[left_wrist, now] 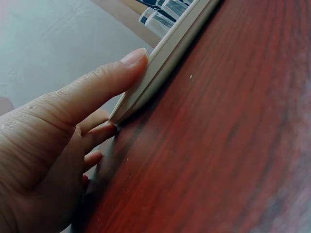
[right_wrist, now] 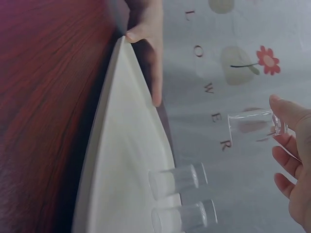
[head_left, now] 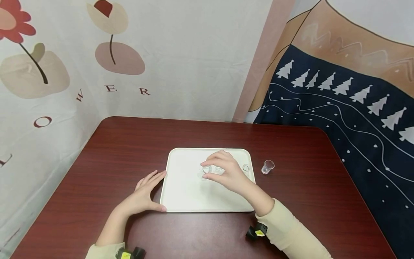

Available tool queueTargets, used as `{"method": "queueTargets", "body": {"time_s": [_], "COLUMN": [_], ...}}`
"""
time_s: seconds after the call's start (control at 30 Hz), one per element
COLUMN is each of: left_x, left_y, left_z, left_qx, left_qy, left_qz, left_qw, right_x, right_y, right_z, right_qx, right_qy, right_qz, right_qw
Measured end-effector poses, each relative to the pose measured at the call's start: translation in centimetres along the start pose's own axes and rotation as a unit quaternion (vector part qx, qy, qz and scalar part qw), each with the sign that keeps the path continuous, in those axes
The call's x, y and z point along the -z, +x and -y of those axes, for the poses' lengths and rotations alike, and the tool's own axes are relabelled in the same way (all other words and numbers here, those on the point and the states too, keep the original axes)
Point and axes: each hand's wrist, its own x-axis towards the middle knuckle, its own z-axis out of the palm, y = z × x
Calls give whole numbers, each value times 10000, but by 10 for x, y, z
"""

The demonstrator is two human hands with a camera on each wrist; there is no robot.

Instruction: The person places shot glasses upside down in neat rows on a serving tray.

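Observation:
My right hand [head_left: 229,175] pinches a clear shot glass [right_wrist: 250,127] by its thick base between thumb and fingers. The glass hangs mouth down above the white tray [head_left: 184,190]. On the tray, more clear glasses [right_wrist: 176,182] stand upside down, partly hidden by the right hand in the head view; one [head_left: 245,167] shows near the right edge. My left hand [head_left: 141,198] rests against the tray's left side with fingers spread and nearly straight. Its thumb [left_wrist: 109,82] touches the rim by the near left corner.
Another clear glass [head_left: 267,167] stands mouth up on the dark red wooden table [head_left: 207,135], just right of the tray. A printed flower cloth [head_left: 194,72] hangs behind the table, and a navy cloth with white trees [head_left: 323,104] hangs at the right.

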Motion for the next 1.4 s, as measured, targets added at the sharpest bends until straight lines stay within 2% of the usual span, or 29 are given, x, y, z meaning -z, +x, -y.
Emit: {"method": "queueTargets", "body": {"time_s": [0.23,0.43,0.8,1.1,1.4], "left_x": [1,2,2,1,-1], "left_y": [2,2,1,0,0], "left_z": [-1,-1,0,1,1], "left_qx": [10,24,-24,-40,-51], "left_qy": [48,49,68,89,23], "left_qz": [41,29,14,13,6], "left_qw": [10000,10000,10000,10000,10000], "right_x": [-18,-28,-39,-44,-50], "right_y": [19,30,39,40,36], "right_z": [-10,-18,-28,-31,-36], "right_qx": [180,113,-346,-592,-842], "right_qy": [-660,-1107,-1268,-1576,-1761], "right_qz": [401,721,1182,1555,1764], "right_qw": [9968,9912,9843,9734,9648]}}
